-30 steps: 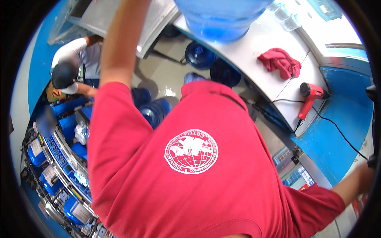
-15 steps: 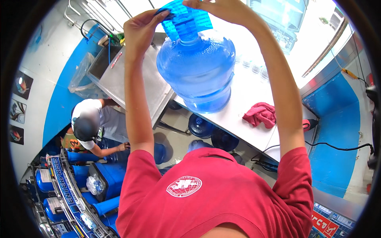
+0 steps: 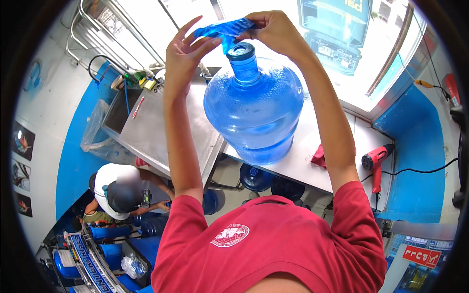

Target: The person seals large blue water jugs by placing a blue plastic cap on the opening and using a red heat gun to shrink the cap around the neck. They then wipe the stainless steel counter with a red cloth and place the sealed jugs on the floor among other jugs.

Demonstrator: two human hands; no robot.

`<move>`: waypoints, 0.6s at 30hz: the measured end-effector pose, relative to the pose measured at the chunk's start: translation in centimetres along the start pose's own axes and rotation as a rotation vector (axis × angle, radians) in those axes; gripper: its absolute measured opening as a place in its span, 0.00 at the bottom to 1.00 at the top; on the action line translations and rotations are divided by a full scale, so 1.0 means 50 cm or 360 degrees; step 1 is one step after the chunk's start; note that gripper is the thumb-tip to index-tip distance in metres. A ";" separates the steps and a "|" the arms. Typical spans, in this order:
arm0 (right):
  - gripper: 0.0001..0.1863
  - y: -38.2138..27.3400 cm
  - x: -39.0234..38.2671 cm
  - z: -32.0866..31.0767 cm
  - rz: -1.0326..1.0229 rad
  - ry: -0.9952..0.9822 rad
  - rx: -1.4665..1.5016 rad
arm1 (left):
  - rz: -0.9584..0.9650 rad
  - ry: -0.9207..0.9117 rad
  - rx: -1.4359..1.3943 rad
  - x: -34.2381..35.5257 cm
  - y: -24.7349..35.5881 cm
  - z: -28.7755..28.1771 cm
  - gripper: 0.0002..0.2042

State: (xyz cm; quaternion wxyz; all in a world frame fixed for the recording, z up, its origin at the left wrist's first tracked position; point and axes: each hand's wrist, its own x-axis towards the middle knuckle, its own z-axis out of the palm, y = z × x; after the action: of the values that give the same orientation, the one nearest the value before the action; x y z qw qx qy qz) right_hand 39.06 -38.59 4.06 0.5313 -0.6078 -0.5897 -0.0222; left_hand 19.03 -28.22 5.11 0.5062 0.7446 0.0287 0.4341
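Observation:
A large clear blue water jug (image 3: 254, 112) stands upright on the white counter, a dark cap (image 3: 240, 51) on its neck. Just above the cap is a crumpled piece of blue printed plastic film (image 3: 224, 29), one corner hanging beside the cap's left side. My right hand (image 3: 271, 31) pinches the film's right end between thumb and fingers. At the film's left end, my left hand (image 3: 185, 51) has its fingers apart, one pointing up and the thumb stretched out below the film. The film touches these fingers, but no firm grip shows.
A red heat gun (image 3: 376, 161) with a black cord lies at the counter's right, near a red cloth (image 3: 319, 157) partly behind my forearm. Left of the jug is a steel sink top (image 3: 166, 122). Another person (image 3: 117, 190) crouches at lower left. Dark blue jugs (image 3: 256, 177) stand underneath.
The film, earlier spread around the jug's neck, is now bunched above the cap, leaving the neck bare. My left fingers have spread from a pinch. The view has shifted, showing more of the heat gun.

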 end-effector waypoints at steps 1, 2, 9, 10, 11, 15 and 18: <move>0.19 -0.007 0.001 0.003 0.0013 -0.0016 0.0060 | 0.0092 0.0055 -0.0077 0.002 -0.007 -0.004 0.27; 0.20 -0.009 0.000 0.006 0.0026 -0.0030 0.0120 | 0.0039 0.0047 -0.0090 0.005 -0.015 -0.008 0.26; 0.25 -0.042 0.014 -0.008 0.0311 -0.0184 0.0848 | 0.0096 0.0148 0.0212 0.032 -0.033 -0.008 0.12; 0.26 -0.044 0.017 -0.009 0.0314 -0.0159 0.0825 | 0.0164 0.0167 0.0234 0.034 -0.035 -0.004 0.12; 0.26 -0.044 0.017 -0.011 0.0312 -0.0133 0.0800 | 0.0212 0.0180 0.0245 0.037 -0.037 0.001 0.12; 0.29 -0.014 0.015 -0.009 0.0312 0.0074 0.0530 | 0.0201 0.0065 0.0174 0.031 -0.048 -0.001 0.14; 0.36 0.029 0.017 -0.014 0.0237 -0.0110 0.0513 | 0.0045 -0.0336 -0.0494 0.023 -0.057 -0.019 0.18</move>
State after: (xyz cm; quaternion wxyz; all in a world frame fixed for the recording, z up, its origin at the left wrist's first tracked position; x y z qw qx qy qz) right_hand 40.83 -38.07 4.02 0.6016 -0.5572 -0.5567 0.1330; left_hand 20.26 -25.59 3.69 0.6091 0.6993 -0.1025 0.3598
